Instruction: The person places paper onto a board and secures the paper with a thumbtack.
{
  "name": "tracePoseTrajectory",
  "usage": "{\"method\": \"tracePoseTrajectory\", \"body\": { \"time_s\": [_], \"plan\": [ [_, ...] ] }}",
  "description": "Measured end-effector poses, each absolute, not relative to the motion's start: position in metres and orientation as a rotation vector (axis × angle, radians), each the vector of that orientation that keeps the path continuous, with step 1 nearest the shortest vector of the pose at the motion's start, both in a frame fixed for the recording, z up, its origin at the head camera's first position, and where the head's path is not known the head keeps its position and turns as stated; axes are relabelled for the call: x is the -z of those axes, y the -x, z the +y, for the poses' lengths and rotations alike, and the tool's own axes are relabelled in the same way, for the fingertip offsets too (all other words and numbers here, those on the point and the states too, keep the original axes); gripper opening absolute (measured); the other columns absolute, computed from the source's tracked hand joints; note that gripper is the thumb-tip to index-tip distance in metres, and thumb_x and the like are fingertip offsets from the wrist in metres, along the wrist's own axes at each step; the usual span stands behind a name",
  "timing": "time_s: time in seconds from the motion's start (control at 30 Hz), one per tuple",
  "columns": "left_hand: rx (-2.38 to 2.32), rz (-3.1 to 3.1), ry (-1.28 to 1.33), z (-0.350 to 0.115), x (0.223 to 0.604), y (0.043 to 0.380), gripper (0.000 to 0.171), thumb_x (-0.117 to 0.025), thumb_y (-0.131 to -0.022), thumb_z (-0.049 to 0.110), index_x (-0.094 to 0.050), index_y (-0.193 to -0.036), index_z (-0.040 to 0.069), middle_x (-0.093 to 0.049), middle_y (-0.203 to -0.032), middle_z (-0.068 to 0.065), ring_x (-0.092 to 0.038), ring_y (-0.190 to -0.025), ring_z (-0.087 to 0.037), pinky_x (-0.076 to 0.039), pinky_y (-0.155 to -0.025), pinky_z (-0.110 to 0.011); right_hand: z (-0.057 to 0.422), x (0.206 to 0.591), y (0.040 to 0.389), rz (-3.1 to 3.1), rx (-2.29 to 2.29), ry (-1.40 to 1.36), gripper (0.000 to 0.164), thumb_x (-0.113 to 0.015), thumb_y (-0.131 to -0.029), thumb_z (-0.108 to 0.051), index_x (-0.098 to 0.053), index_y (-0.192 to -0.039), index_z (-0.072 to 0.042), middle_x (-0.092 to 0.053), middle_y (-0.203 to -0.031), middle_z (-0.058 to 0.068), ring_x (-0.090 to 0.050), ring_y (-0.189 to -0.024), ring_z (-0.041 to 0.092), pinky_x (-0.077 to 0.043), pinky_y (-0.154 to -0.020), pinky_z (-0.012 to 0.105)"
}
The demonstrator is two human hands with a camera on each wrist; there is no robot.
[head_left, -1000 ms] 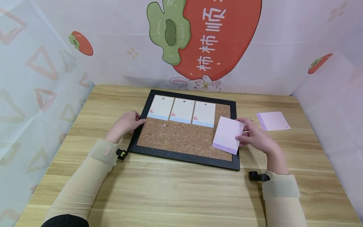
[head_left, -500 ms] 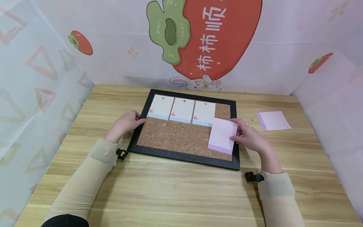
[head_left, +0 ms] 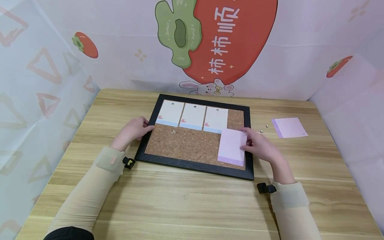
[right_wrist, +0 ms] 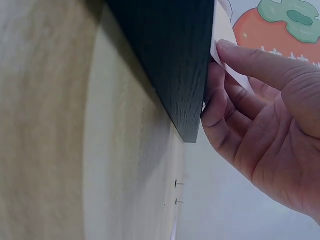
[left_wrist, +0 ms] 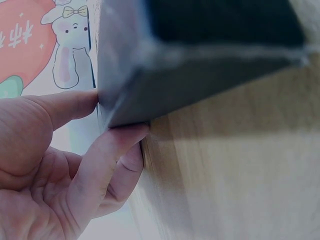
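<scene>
A black-framed cork board (head_left: 186, 141) lies at a slight angle on the table, with three white cards along its top, among them the middle card (head_left: 192, 116), each with a round tack near its upper edge. My left hand (head_left: 132, 130) grips the board's left side, thumb on top of the frame and fingertips low against its edge, as the left wrist view shows. Over the board's lower right, my right hand (head_left: 259, 143) pinches a pale purple note sheet (head_left: 231, 146) by its right edge. In the right wrist view the thumb (right_wrist: 250, 60) presses on the sheet beside the frame.
Another purple note sheet (head_left: 290, 127) lies on the table to the right. Two thumbtacks, a farther tack (head_left: 267, 126) and a nearer tack (head_left: 261, 131), sit between it and the board. Behind the table hangs a printed cloth (head_left: 120, 66).
My right hand has carried the purple sheet left and slightly toward me over the cork, turning it straighter. The nearer tack has come into view. My left hand stays at the frame.
</scene>
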State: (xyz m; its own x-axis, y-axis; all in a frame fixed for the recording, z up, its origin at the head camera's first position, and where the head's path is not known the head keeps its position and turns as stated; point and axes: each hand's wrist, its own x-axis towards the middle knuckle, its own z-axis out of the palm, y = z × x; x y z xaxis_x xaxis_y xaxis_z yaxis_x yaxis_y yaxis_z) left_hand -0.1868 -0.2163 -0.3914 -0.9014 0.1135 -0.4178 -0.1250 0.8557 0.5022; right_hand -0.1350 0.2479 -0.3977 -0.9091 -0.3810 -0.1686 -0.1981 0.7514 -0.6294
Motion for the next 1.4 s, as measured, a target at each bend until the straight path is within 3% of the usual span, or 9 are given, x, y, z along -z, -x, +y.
{"method": "tracePoseTrajectory", "body": {
  "time_s": [0.4, 1.4],
  "plan": [
    [-0.738, 2.620, 0.004, -0.2166, 0.3898, 0.1852, 0.049, -0.053, -0.103, 0.032, -0.052, -0.129, -0.009, -0.060, -0.123, -0.026, -0.068, -0.088, -0.026, -0.059, -0.066, -0.029, 0.2446, 0.3985, 0.1348, 2.699, 0.820, 0.493, 0.059, -0.072, -0.090, -0.008, -0.045, -0.143, -0.004, -0.060, -0.087, 0.007, -0.053, -0.079, 0.020, -0.045, -0.069, 0.029],
    [-0.729, 2.619, 0.002, -0.2169, 0.3929, 0.1859, 0.049, -0.052, -0.104, 0.033, -0.050, -0.131, -0.008, -0.059, -0.125, -0.027, -0.067, -0.095, -0.030, -0.059, -0.068, -0.031, 0.2401, 0.3997, 0.1321, 2.729, 0.751, 0.523, 0.064, -0.079, -0.085, -0.009, -0.048, -0.141, -0.006, -0.061, -0.083, 0.006, -0.053, -0.075, 0.017, -0.044, -0.068, 0.029]
  ]
}}
